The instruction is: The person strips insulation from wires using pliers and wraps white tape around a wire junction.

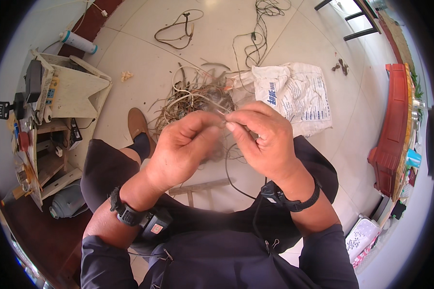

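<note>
Over my lap my right hand [267,139] pinches what looks like the end of a thin wire [223,123] between thumb and forefinger. My left hand [185,147] meets it fingertip to fingertip, closed in a pinch; motion blurs its fingers and hides what they grip. Below and beyond the hands a tangled heap of old wires and cables [178,103] lies on the tiled floor. A dark cable [230,177] curves down from near the fingertips toward my lap.
A white printed sack [308,98] lies right of the heap. More dark cables [261,36] and a looped cord [188,36] are farther off. At left stands a worn wooden cabinet [74,91]; at right, a red-brown table edge [391,130]. A small wooden stool [197,187] sits between my legs.
</note>
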### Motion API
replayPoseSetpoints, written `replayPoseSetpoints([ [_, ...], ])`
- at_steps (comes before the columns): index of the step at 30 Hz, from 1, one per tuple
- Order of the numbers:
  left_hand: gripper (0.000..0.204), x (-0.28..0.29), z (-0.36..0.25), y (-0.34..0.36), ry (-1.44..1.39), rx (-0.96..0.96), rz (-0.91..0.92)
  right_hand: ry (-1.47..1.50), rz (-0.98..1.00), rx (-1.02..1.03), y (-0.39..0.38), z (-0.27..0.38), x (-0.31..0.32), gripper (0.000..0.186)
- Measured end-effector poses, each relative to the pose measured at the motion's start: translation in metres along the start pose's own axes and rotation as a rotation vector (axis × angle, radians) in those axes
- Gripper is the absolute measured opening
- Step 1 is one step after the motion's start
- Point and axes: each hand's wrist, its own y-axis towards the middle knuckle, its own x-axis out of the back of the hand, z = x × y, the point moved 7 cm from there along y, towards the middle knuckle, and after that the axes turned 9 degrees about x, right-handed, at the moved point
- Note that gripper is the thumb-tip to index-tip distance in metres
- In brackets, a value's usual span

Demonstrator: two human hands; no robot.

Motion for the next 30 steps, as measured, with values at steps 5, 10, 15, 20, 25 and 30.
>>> replayPoseSetpoints([
  [5,0.014,-0.003,-0.003,0.0,0.13,-0.112,-0.036,0.043,-0.027,0.037,-0.001,0.003,-0.001,0.012],
  [10,0.012,-0.004,-0.007,-0.002,0.272,-0.197,-0.097,0.022,-0.013,0.062,-0.001,0.005,0.0,0.012],
  [15,0.011,-0.006,-0.012,-0.004,0.422,-0.281,-0.149,0.028,0.012,0.018,-0.002,0.001,0.0,0.012],
  [20,0.01,-0.007,-0.007,-0.006,0.327,-0.252,-0.102,0.058,0.03,0.011,-0.002,-0.002,-0.001,0.011],
  [25,0.009,-0.005,-0.008,-0.004,0.28,-0.223,-0.076,0.128,0.0,0.05,-0.001,0.0,0.002,0.011],
  [30,0.009,-0.006,-0.009,-0.004,0.273,-0.222,-0.054,0.155,0.017,0.049,0.001,0.001,0.004,0.01],
])
